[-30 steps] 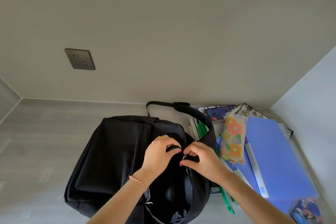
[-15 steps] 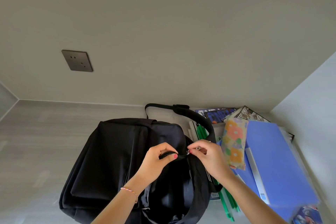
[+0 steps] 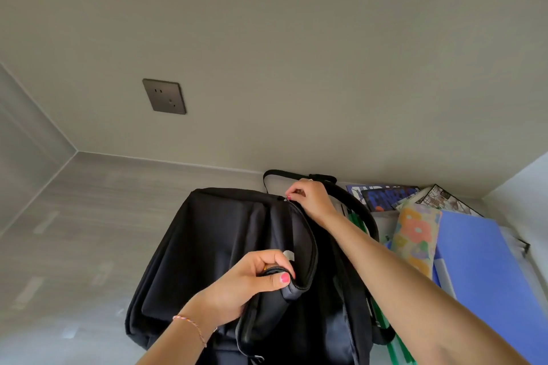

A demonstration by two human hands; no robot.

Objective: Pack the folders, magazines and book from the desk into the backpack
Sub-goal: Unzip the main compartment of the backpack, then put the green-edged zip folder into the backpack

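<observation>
My left hand point(image 3: 252, 281) sits low and near me, fingers curled over and thumb pressed flat, pinching a fold of black fabric; the thumbnail is painted pink. A thin braided bracelet circles that wrist, and the forearm comes up from the bottom edge. My right arm stretches far forward across the view, bare, elbow nearly straight. My right hand point(image 3: 308, 197) is bent down at the wrist, fingertips bunched together, pinching something very small

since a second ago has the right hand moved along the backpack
Yes. The right hand, pinching the zipper pull, has gone from beside the left hand up to the backpack top, near the strap by the wall.
</observation>
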